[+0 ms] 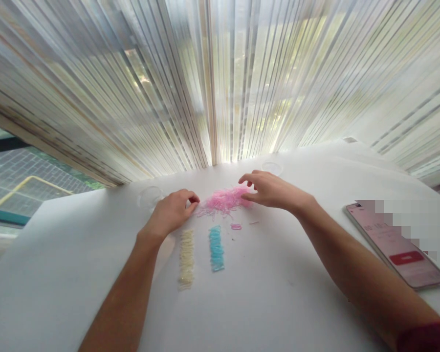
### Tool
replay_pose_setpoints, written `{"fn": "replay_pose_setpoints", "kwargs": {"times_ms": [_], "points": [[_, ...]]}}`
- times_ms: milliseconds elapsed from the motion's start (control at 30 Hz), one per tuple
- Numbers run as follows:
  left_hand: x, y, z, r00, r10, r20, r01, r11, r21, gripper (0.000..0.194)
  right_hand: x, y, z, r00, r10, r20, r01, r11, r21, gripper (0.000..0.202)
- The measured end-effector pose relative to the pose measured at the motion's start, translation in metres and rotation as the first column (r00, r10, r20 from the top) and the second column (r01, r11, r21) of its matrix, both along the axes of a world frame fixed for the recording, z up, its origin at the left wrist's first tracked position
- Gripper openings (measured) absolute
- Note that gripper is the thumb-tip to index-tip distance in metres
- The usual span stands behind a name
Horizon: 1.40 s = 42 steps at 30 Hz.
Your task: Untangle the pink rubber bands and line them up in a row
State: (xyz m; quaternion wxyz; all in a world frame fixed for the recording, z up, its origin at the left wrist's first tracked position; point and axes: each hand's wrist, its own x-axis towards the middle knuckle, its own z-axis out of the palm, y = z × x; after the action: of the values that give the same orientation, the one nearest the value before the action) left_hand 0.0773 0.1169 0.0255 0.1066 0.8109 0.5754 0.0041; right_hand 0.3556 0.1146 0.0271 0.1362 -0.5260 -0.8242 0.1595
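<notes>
A loose heap of small pink loops (225,199) lies in the middle of the white table; whether they are paper clips or elastic bands I cannot tell. At the heap's left edge, my left hand (176,208) has thumb and forefinger pinched together, and anything between them is too small to make out. Over the right edge, my right hand (266,189) is open, thumb and fingers apart, the thumb by the pink loops. Nearer me are a pale yellow column (186,259) and a shorter blue column (216,248) of similar pieces. Single pink pieces (236,226) lie just in front of the heap.
A clear round dish (149,196) stands behind my left hand, and a clear round lid or dish (272,168) behind my right. A phone (392,244) with a lit screen lies right of my right forearm. String curtains (212,88) hang along the table's far edge.
</notes>
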Motion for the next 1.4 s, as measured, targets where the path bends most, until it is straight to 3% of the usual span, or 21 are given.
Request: {"fn": "replay_pose_setpoints", "kwargs": {"times_ms": [233, 433, 900, 1133, 1400], "points": [[-0.001, -0.003, 0.006, 1.0, 0.004, -0.006, -0.004, 1.0, -0.008, 0.027, -0.009, -0.006, 0.0, 0.998, 0.064, -0.006, -0.064, 0.998, 0.023, 0.027], [0.002, -0.009, 0.012, 0.998, -0.061, -0.024, 0.058, 0.993, -0.1, 0.024, -0.009, -0.007, 0.003, 0.997, 0.077, 0.004, -0.077, 0.997, -0.028, 0.025], [-0.001, -0.005, 0.011, 0.997, -0.072, 0.038, 0.075, 0.993, -0.088, 0.028, -0.012, -0.009, 0.011, 0.998, 0.066, -0.022, -0.068, 0.995, -0.076, 0.023], [0.0, -0.009, 0.014, 0.999, -0.044, -0.002, 0.042, 0.98, -0.193, 0.026, -0.012, -0.01, 0.018, 0.998, 0.058, -0.025, -0.06, 0.988, -0.144, 0.028], [0.005, -0.009, 0.01, 0.998, -0.051, -0.039, 0.044, 0.986, -0.164, 0.026, -0.013, -0.011, 0.02, 0.998, 0.056, -0.021, -0.059, 0.985, -0.16, 0.028]]}}
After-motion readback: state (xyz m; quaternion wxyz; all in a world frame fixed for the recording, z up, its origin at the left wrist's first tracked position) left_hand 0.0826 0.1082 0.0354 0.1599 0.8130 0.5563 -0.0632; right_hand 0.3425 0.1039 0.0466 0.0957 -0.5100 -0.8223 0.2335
